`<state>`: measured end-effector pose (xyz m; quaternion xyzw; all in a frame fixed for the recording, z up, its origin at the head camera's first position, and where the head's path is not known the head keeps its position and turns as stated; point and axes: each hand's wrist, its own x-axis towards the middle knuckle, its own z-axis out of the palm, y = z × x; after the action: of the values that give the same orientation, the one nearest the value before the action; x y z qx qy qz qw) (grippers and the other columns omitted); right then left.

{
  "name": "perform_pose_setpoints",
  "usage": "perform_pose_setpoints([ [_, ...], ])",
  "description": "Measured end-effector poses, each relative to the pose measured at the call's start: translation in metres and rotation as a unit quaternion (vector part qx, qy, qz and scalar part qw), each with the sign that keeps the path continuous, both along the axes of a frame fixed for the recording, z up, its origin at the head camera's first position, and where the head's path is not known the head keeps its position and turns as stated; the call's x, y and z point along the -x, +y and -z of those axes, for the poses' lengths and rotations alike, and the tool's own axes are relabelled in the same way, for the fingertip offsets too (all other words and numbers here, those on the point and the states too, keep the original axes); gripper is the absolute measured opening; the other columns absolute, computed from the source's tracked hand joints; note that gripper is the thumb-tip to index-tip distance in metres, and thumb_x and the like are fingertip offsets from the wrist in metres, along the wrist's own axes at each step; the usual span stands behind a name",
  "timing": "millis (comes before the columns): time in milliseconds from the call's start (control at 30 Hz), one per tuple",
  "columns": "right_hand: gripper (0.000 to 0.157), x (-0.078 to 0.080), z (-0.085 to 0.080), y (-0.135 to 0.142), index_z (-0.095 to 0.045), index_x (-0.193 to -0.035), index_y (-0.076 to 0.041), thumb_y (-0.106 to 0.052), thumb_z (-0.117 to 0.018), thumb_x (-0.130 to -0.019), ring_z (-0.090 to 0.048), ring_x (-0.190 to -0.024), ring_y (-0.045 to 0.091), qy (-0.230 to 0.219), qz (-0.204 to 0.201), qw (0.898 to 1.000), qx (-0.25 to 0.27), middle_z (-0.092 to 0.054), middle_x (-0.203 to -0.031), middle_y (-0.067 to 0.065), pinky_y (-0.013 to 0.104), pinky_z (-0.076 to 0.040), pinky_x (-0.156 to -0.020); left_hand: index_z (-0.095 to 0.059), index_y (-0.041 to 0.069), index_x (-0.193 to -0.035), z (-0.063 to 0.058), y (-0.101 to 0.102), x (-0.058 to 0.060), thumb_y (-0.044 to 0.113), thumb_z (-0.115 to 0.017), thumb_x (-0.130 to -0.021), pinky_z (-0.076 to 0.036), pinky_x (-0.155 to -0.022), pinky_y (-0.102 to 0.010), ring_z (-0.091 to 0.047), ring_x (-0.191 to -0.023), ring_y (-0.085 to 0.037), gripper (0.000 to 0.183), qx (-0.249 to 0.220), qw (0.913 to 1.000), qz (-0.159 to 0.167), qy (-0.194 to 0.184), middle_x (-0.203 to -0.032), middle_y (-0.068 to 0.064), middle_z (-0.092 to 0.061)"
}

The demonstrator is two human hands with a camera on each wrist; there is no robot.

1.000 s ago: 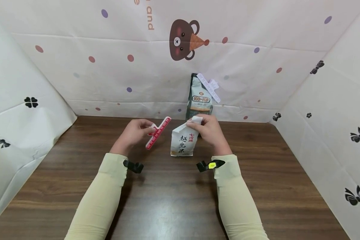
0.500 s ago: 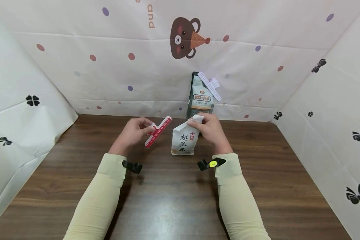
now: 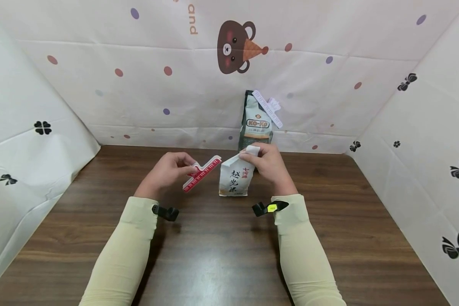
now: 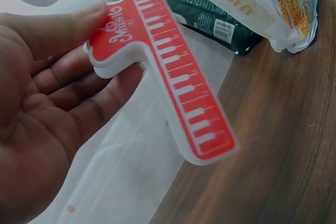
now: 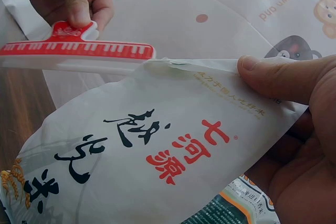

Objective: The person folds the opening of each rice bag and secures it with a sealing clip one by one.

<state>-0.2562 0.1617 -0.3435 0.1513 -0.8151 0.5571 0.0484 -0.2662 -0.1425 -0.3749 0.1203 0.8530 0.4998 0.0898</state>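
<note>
A red and white bag clip [image 3: 202, 173] with a piano-key pattern is pinched by its handle between the thumb and fingers of my left hand [image 3: 170, 172]. My right hand [image 3: 267, 165] grips the folded top corner of a small white rice bag [image 3: 235, 176], which stands slightly tilted with its base at the table. In the head view the clip's upper end lies close to the bag's left edge. The right wrist view shows the clip [image 5: 79, 48] beside the bag's top edge [image 5: 168, 62]; whether they touch I cannot tell.
Behind my right hand a green KO-KO bag [image 3: 256, 127] stands against the patterned backdrop [image 3: 199, 93]. A white and lilac clip [image 3: 267, 109] sits diagonally across its top corner. Patterned sheets [image 3: 417, 140] wall the sides of the wooden table [image 3: 210, 255].
The clip in my left hand has turned to a flatter slant, and its upper end has come nearer the white bag. My right hand keeps its hold on the bag almost unmoved.
</note>
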Motion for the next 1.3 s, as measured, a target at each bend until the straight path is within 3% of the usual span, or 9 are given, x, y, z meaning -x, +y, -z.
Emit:
perform_pose_setpoints([
  [200,0.023,0.002,0.001,0.002,-0.073,-0.098,-0.006,-0.026,-0.074,-0.087,-0.063,-0.076,0.019,0.002,0.000,1.000,-0.003,-0.071,-0.092,0.014,0.030,-0.055,-0.066,-0.071,0.017,-0.096,0.000,-0.001,-0.002,0.030,-0.075,-0.085,-0.051,-0.073,-0.036,-0.058,-0.086,-0.025,0.018,0.002,0.9999,0.017,0.000,-0.093,-0.006,-0.069],
  [700,0.022,0.001,0.002,0.003,-0.073,-0.099,-0.008,-0.026,-0.074,-0.087,-0.063,-0.077,0.020,0.005,0.003,1.000,-0.008,-0.071,-0.094,0.013,0.032,-0.055,-0.066,-0.072,0.017,-0.098,-0.001,0.004,0.000,0.028,-0.074,-0.086,-0.052,-0.074,-0.035,-0.060,-0.087,-0.024,0.016,0.008,0.9988,0.046,0.013,-0.094,-0.004,-0.070],
  [1033,0.024,0.001,0.001,0.003,-0.073,-0.101,-0.006,-0.025,-0.073,-0.087,-0.063,-0.081,0.020,-0.010,0.004,1.000,-0.006,-0.070,-0.098,0.014,0.032,-0.056,-0.070,-0.072,0.014,-0.100,-0.003,0.014,0.001,0.024,-0.074,-0.086,-0.054,-0.081,-0.046,-0.062,-0.087,-0.025,0.017,-0.004,0.9983,0.056,0.016,-0.095,-0.006,-0.070],
  [1300,0.023,0.000,0.001,0.003,-0.074,-0.100,-0.007,-0.026,-0.074,-0.086,-0.063,-0.083,0.022,-0.023,0.001,1.000,0.000,-0.070,-0.098,0.013,0.032,-0.056,-0.071,-0.072,0.017,-0.098,-0.002,0.017,0.004,0.026,-0.076,-0.084,-0.054,-0.076,-0.035,-0.061,-0.090,-0.024,0.017,-0.003,0.9987,0.049,0.014,-0.096,-0.004,-0.070],
])
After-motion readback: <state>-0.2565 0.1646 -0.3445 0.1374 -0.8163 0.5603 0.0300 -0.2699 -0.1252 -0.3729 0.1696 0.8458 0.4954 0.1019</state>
